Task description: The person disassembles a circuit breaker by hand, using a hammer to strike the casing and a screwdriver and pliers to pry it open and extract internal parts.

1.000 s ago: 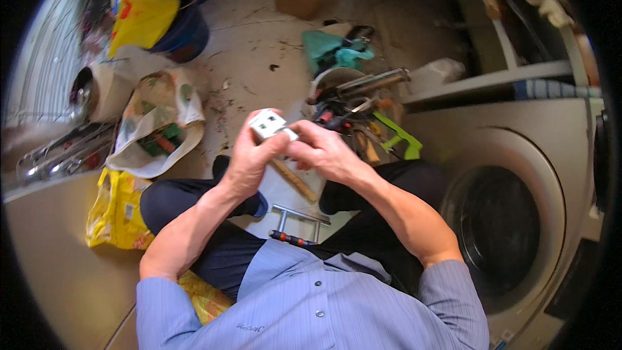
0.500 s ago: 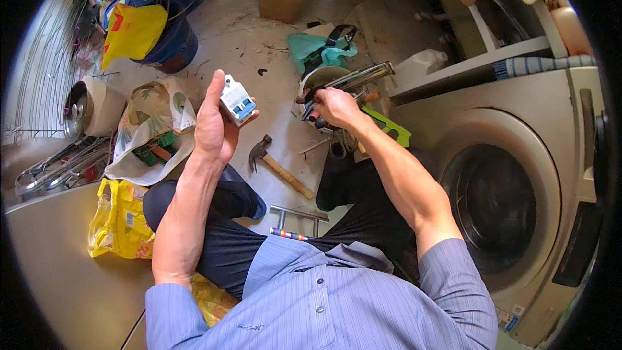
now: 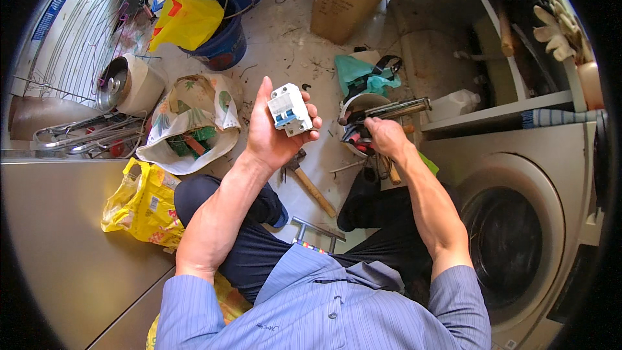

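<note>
Right hand has moved to the bucket (grip unclear); left of it, left hand clasps the breaker, work there seemingly paused.

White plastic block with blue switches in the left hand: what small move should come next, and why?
Perhaps the right hand should draw out one of the jumbled, red-and-dark-handled tools in the round white bucket: it is down at them, while the left hand holds the white plastic block.
</note>
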{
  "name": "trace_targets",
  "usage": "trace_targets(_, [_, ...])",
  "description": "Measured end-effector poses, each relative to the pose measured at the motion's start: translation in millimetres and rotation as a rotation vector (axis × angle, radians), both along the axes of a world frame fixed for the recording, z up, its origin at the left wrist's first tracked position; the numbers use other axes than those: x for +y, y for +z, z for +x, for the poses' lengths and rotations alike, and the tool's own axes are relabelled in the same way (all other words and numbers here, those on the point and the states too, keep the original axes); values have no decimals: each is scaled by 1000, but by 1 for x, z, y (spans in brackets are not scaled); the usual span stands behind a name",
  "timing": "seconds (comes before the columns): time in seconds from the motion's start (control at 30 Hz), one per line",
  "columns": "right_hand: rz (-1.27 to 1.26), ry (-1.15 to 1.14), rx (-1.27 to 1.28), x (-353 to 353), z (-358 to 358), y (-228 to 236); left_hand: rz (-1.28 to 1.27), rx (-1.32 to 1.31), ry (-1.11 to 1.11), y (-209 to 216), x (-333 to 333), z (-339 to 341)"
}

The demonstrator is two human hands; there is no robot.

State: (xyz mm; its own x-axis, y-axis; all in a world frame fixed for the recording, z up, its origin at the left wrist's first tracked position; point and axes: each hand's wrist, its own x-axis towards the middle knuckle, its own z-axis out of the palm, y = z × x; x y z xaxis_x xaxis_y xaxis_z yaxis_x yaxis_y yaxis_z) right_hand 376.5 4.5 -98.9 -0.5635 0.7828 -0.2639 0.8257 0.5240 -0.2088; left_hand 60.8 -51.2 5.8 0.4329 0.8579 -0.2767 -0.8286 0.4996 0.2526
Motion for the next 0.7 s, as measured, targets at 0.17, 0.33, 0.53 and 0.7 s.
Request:
trace_targets(0.17, [95,-179,285,5,-4,69,20,-85,-12,-4,-6,2])
trace_targets(0.33, [243,-484,743,-4,-4,129,10,-146,-34,-12,-9,11])
trace_targets(0.53, [144,-776,1290,-14,-17,161,-75,-63,-4,-20,-14,15])
trace_targets(0.7, [249,-735,1249,-15,-19,162,-80,-41,-23,-20,-14,23])
